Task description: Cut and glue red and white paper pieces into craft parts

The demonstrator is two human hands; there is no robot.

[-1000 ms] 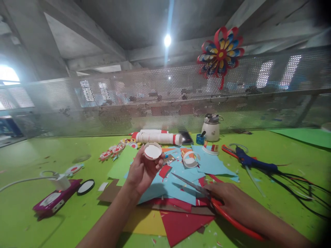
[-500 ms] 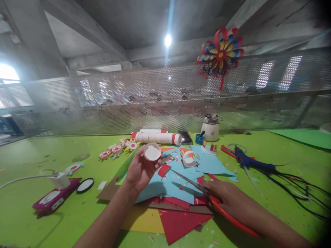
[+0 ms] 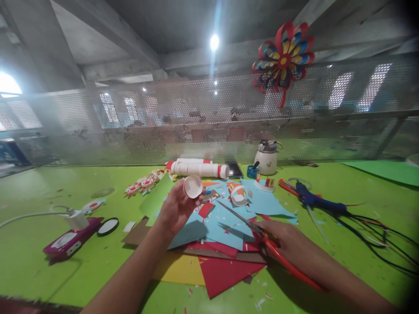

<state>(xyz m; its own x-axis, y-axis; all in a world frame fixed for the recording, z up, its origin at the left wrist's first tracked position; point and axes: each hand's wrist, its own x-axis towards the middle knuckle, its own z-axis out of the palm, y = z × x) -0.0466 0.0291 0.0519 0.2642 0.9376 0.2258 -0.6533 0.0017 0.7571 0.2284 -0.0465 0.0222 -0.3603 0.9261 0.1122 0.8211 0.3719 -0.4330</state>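
Observation:
My left hand [image 3: 178, 207] is closed around a small white paper cup [image 3: 194, 187], holding it up with its round opening turned towards me. In my right hand [image 3: 281, 237] is a pair of scissors [image 3: 278, 255] with red handles, its blades pointing up and left, apart from the cup. Beneath both hands lie light blue paper sheets [image 3: 225, 231] strewn with scraps. A red paper piece [image 3: 207, 210] rests on them below the cup. To its right is a cut cup with an orange side [image 3: 238, 195].
A purple power strip [image 3: 73, 237] with a plugged-in white adapter stands left. A blue glue gun [image 3: 319, 203] and its black cables lie right. White paper tubes [image 3: 199, 169], a blue jar [image 3: 252, 171] and a white bottle [image 3: 266, 158] stand behind, before a mesh panel [image 3: 196, 117].
My left hand has tilted the cup, so its opening faces slightly more to the right. The scissors stay in my right hand. The camera view has shifted slightly.

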